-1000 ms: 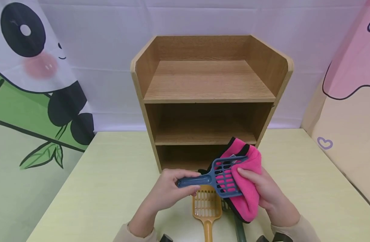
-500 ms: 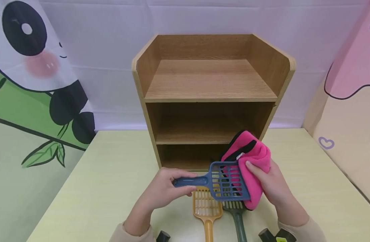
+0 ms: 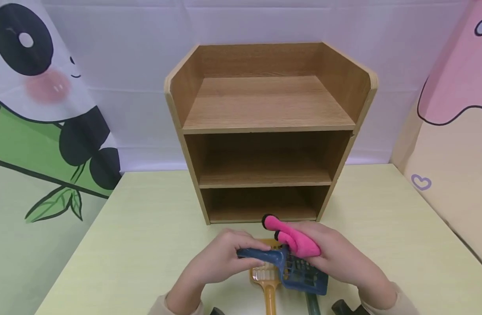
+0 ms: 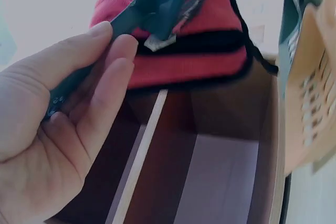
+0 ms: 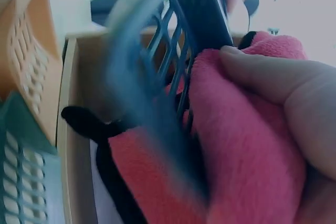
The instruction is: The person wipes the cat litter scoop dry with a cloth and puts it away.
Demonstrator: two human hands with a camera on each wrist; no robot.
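My left hand (image 3: 221, 258) pinches the handle of a blue slotted litter scoop (image 3: 304, 275), thumb below and fingers above. The scoop's head points right and tips down toward the table. In my right hand (image 3: 339, 253) is a folded pink cloth (image 3: 298, 240) with black edging, held against the scoop's upper edge. The right wrist view shows the thumb pressing the cloth (image 5: 241, 145) onto the slotted head. In the left wrist view the cloth (image 4: 194, 64) hangs behind the scoop. Part of the scoop's head is hidden by the right hand and cloth.
A yellow slotted scoop (image 3: 269, 288) lies on the table below the hands, with a dark green scoop (image 3: 312, 302) beside it, mostly covered. Behind stands a wooden shelf unit (image 3: 260, 131) with three levels. Dark objects (image 3: 345, 307) show at the bottom edge.
The right hand has turned over and moved left and down with the cloth, which now bunches at the scoop's top edge. The scoop has dropped slightly and its head has tilted downward.
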